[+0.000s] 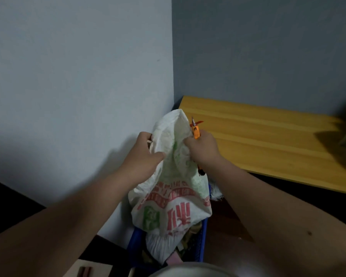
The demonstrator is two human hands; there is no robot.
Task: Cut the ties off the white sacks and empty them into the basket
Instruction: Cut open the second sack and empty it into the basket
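Head view: white sack [174,188] upright, mouth downward.

sacks: 1 [174,196] | baskets: 1 [202,242] | cutters: 1 [196,131] | hands: 2 [142,154] [203,148]

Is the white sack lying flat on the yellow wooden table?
No, both hands hold the white sack up over the blue basket, left of the yellow wooden table.

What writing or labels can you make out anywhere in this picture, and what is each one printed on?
White sack: large red characters and rows of smaller red print, upside down and too blurred to read.
Same sack: a green block logo and faint green marks, not legible.
Orange cutter in the right hand: small dark marks on its body, too small to read.
Nothing here can be quoted with confidence.
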